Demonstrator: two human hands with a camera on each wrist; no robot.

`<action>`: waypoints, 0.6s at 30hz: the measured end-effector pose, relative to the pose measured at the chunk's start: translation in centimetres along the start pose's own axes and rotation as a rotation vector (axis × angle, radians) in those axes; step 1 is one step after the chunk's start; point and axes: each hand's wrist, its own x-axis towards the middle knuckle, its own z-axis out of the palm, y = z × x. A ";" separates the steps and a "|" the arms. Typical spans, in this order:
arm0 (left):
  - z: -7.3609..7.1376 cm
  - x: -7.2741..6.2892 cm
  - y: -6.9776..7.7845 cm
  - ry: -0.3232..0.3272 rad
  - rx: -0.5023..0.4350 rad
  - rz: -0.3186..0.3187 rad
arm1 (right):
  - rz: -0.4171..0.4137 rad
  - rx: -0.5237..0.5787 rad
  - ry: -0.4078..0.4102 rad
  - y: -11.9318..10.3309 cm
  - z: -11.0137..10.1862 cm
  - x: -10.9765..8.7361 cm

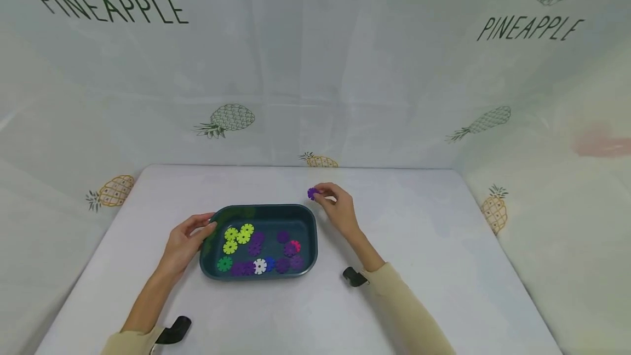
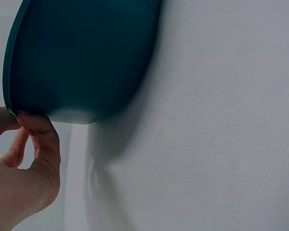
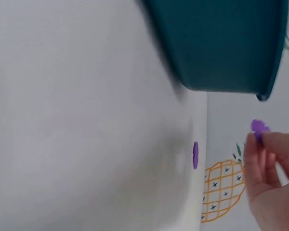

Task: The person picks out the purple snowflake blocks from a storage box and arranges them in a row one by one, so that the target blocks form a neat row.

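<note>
A dark teal tray (image 1: 268, 218) holds several flower-shaped plastic discs: yellow-green discs (image 1: 230, 247), purple discs (image 1: 283, 236), a green disc (image 1: 224, 264), a white disc (image 1: 260, 266), a blue disc (image 1: 270, 263) and a pink disc (image 1: 296, 245). My left hand (image 1: 181, 242) pinches the tray's left rim at the upper corner between thumb and fingers. Beyond the tray's upper right corner, my right hand (image 1: 339, 211) pinches a purple flower disc (image 1: 311, 194) between thumb and fingertips, off the tray. In the right wrist view, another purple disc (image 3: 195, 155) lies on the table near that hand.
The white table (image 1: 419, 245) extends around the tray, its far edge meeting a pale curtain (image 1: 315, 70) printed with pineapples. Black wrist mounts (image 1: 175, 331) sit on both forearms.
</note>
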 end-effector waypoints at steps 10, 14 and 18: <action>-0.1 0.1 0.4 -0.003 0.000 0.021 | 0.213 -0.142 0.042 2.5 -1.3 1.4; -0.1 0.2 0.4 -0.007 -0.003 0.014 | 0.258 -0.160 0.054 2.7 -1.7 2.1; -0.1 0.0 0.1 -0.011 -0.008 0.005 | 0.278 -0.222 0.034 3.0 -1.8 2.5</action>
